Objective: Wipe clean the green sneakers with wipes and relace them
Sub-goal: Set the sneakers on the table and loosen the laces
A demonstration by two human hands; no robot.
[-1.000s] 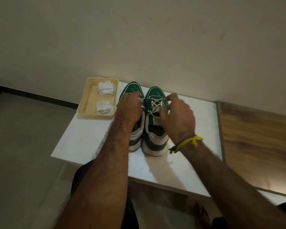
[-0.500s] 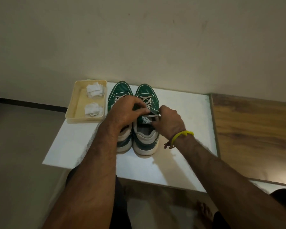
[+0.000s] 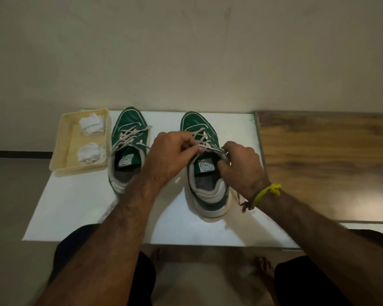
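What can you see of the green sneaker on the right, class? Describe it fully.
The right green sneaker stands upright on the white board, toe toward the wall, apart from the other shoe. Its upper is green with pale trim, its heel collar and sole whitish. Cream laces cross its front. The left hand and right hand pinch the laces.

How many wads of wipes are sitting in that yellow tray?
2: one crumpled wipe at the far end of the tray, the other crumpled wipe nearer the person. None looks hidden.
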